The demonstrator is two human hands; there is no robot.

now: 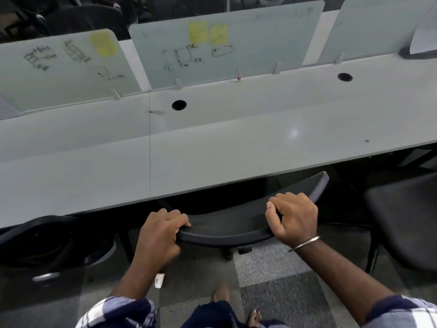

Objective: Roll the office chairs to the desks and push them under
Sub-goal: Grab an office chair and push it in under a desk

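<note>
Fingers: your left hand [163, 230] and right hand [293, 218] both curl tight over the chair backrest [227, 229].
Chair: black, curved top edge, its seat partly beneath the grey desk [212, 147].
Neighbours: black chairs either side.

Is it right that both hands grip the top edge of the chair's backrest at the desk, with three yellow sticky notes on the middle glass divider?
Not quite: the head view shows two yellow sticky notes on the middle glass divider, not three. The rest holds: left hand and right hand both grip the top edge of the chair's backrest at the desk.
</note>
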